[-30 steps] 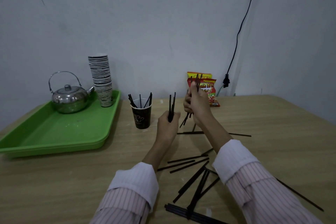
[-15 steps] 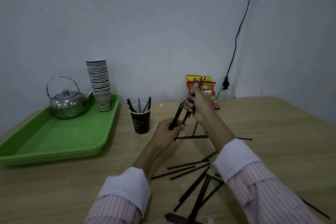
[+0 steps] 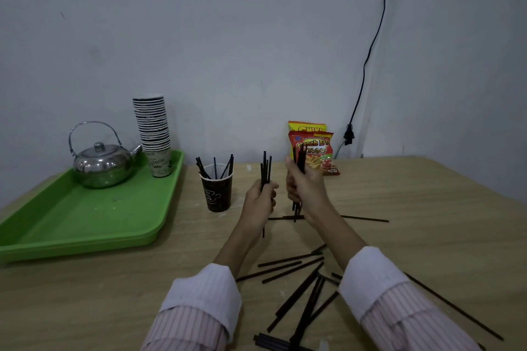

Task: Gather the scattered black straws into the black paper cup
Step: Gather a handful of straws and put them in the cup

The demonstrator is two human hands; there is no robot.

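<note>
The black paper cup (image 3: 218, 192) stands upright on the wooden table with several black straws (image 3: 214, 169) leaning inside it. Just right of it, my left hand (image 3: 259, 202) grips a small upright bundle of black straws (image 3: 265, 168). Beside that, my right hand (image 3: 304, 186) grips a second upright bundle of straws (image 3: 299, 155), whose lower ends poke out below the fist. Several more black straws (image 3: 296, 279) lie scattered on the table between my forearms, and one long straw (image 3: 453, 306) lies at the right.
A green tray (image 3: 85, 225) on the left holds a steel kettle (image 3: 102, 164) and a tall stack of paper cups (image 3: 154, 134). Snack bags (image 3: 316, 148) lean on the wall behind my hands. A black cable (image 3: 368, 63) hangs down the wall.
My left hand has swung its straws from slanted toward the right hand back to upright and apart from it. The right hand has dropped slightly, its bundle more vertical.
</note>
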